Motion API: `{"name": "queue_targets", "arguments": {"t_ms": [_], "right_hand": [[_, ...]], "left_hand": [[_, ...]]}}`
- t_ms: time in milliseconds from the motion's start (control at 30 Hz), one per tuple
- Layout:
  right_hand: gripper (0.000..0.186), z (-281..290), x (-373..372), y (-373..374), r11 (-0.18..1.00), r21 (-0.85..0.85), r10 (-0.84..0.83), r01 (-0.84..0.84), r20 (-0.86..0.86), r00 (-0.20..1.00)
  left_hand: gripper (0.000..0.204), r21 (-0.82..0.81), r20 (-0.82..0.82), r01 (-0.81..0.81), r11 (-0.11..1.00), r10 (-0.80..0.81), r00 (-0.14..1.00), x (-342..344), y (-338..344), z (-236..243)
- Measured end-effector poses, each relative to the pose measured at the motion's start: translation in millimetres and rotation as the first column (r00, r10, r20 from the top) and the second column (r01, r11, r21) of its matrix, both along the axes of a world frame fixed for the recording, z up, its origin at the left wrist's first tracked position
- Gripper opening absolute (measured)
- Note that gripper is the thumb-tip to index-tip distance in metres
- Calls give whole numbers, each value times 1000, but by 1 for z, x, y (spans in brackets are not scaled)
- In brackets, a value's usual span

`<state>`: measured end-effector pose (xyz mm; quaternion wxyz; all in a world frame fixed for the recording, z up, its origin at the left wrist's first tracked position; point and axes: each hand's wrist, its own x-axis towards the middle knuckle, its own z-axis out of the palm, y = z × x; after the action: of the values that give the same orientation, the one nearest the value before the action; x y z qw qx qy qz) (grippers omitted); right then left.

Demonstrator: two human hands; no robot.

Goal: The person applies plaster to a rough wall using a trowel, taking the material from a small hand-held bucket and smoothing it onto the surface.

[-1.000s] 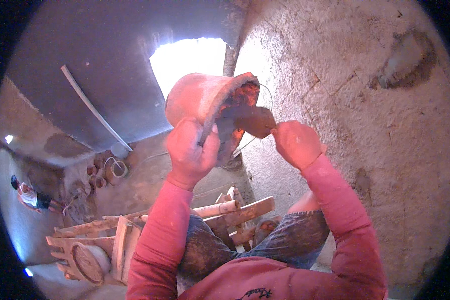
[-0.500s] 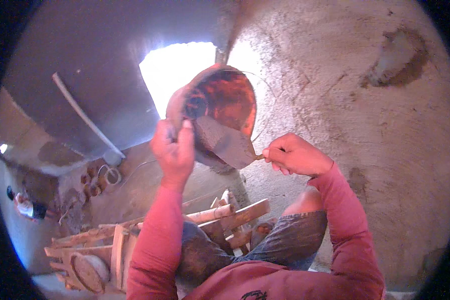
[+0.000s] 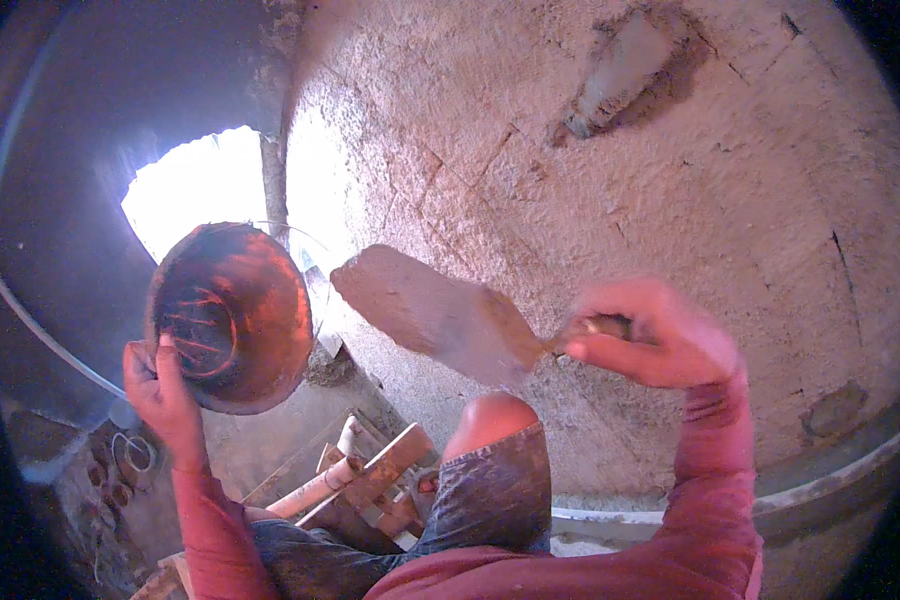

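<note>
Head view: rough wall [image 3: 570,220], bucket [image 3: 275,285] and trowel [image 3: 430,315]

The right side is mostly filled by the wall. At left the bucket is held, mouth toward the camera, its rim gripped between thumb and closed fingers of the left hand [image 3: 160,400]. Mid-view, apart from it, the trowel is held, its handle enclosed by the curled fingers of the blurred right hand [image 3: 660,338].

A dull red, long-sleeved top [image 3: 530,575] is worn, plain across the part in view; its left sleeve [image 3: 220,540] and right sleeve [image 3: 715,480] are both full length and loosely creased, the right one darker near its cuff [image 3: 712,402]. Below are blue-grey denim shorts [image 3: 485,495], smudged and faded, with paler stitching along the hem [image 3: 492,447] that stops just short of one bare, rounded knee [image 3: 490,418]
</note>
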<state>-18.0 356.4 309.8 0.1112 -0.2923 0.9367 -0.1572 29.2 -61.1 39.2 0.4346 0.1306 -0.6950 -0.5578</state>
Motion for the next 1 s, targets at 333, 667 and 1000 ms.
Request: {"name": "queue_targets", "arguments": {"t_ms": [333, 667, 1000], "right_hand": [[17, -14, -153, 155, 642, -224, -650, 733, 347, 676], [15, 35, -83, 130, 734, -451, -574, 507, -14, 819], [24, -176, -73, 15, 973, -141, -194, 181, -81, 978]], "left_hand": [[33, 38, 6, 4, 999, -5, 1000, -10, 7, -9], [37, -38, 61, -54, 998, 57, 997, -6, -8, -4], [27, -3, 140, -154, 988, 153, 978, 29, -40, 9]]}}
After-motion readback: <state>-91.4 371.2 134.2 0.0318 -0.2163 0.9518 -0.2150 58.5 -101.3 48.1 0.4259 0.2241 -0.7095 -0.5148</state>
